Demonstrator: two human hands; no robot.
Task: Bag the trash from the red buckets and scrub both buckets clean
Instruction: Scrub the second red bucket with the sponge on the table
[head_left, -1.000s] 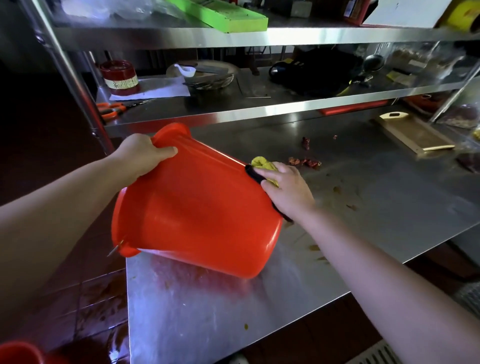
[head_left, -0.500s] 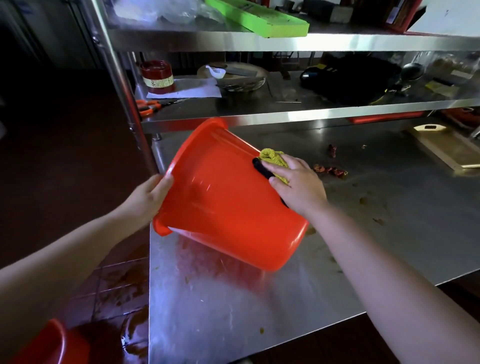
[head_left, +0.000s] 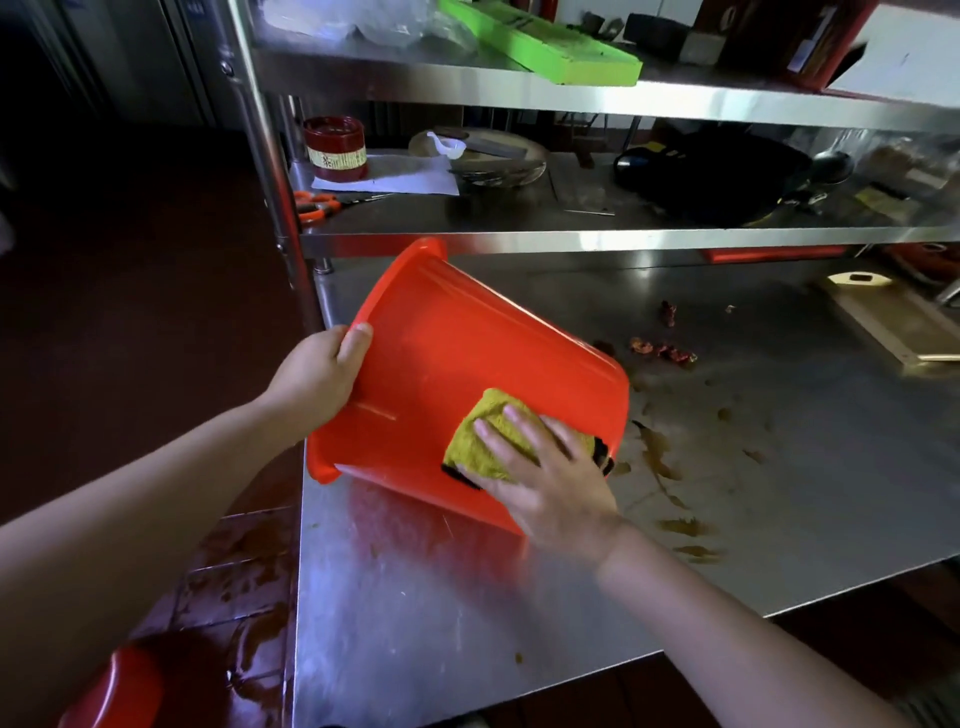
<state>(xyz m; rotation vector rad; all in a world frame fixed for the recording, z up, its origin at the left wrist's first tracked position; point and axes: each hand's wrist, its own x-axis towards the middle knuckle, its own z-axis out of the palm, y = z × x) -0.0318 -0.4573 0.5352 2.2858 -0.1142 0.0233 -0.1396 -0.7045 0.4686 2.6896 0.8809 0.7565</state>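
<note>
One cloth (head_left: 485, 441) between right hand (head_left: 558, 491) and bucket (head_left: 467, 353)

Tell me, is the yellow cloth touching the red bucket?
Touching. The head view shows the right hand pressing the yellow cloth flat against the outer wall of the red bucket, with no gap visible.

Bucket (head_left: 457, 364): glossy, smooth red plastic. Cloth (head_left: 488, 441): rough, matt yellow pile with a black edge. Table (head_left: 779, 509) and shelf (head_left: 571, 241): brushed, reflective steel, the table smeared and stained.

Red bucket (head_left: 457, 364) lies tilted on its side, yellow cloth (head_left: 493, 441) against its wall.
</note>
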